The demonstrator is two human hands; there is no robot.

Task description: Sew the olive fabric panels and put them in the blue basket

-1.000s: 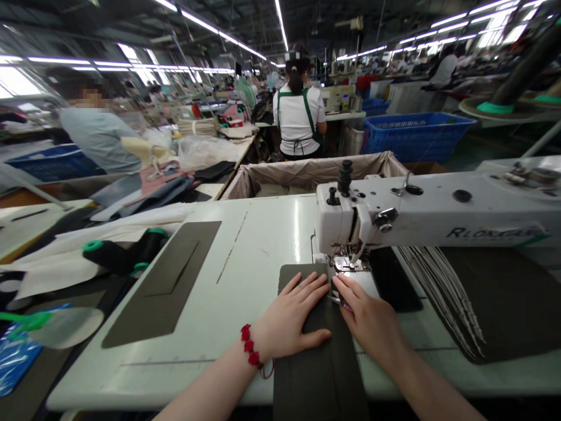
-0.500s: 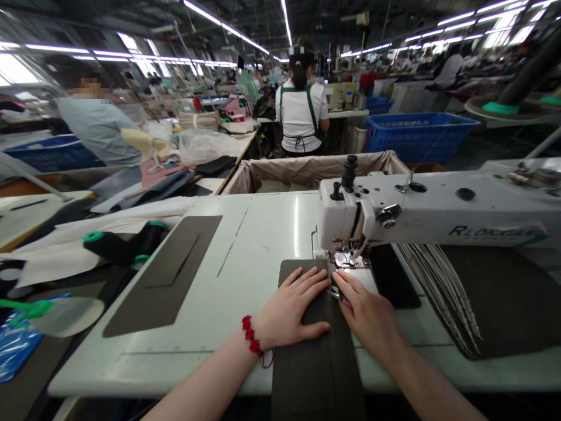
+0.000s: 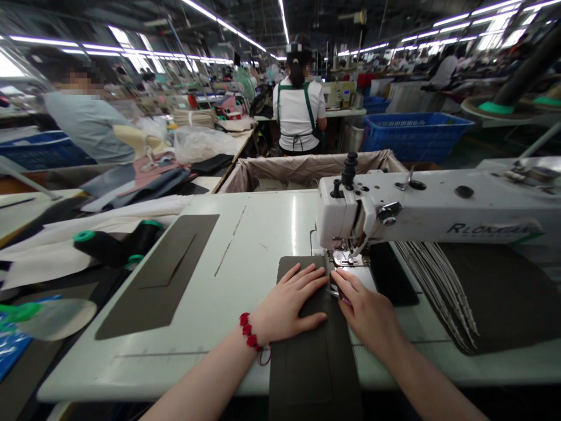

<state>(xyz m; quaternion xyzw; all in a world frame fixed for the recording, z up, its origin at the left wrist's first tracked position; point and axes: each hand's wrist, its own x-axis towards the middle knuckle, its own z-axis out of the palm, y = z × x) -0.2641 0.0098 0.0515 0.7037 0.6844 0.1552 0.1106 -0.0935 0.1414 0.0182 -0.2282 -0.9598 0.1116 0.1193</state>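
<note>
L hand (image 3: 287,307) is laid flat and open, fingers spread, on a dark olive fabric panel (image 3: 313,362), w/ pressure apparently applied so the panel is kept from shifting near the needle. The panel is placed on the white worktop (image 3: 263,234), running from the person's side up to the presser foot (image 3: 346,258) of a white industrial sewing machine (image 3: 433,213). R hand (image 3: 368,310) is kept just beside L, not touching it, w/ fingers curled in at the panel's edge by a small metal item (image 3: 335,294), poss. thread snips; whether it is gripped can't be told.

A red bead bracelet (image 3: 248,330) is worn on the L wrist. A 2nd dark panel (image 3: 158,275) is laid flat left of the work, prob. kept there for easy reach. Black thread cones w/ green ends (image 3: 118,245) are left beyond it. Pale-edged strips (image 3: 433,286) are fanned out on dark material right of the mach. Further off, a fabric-lined bin (image 3: 307,169), a blue crate (image 3: 416,137) and a co-worker (image 3: 298,111), seen from behind, are visible.
</note>
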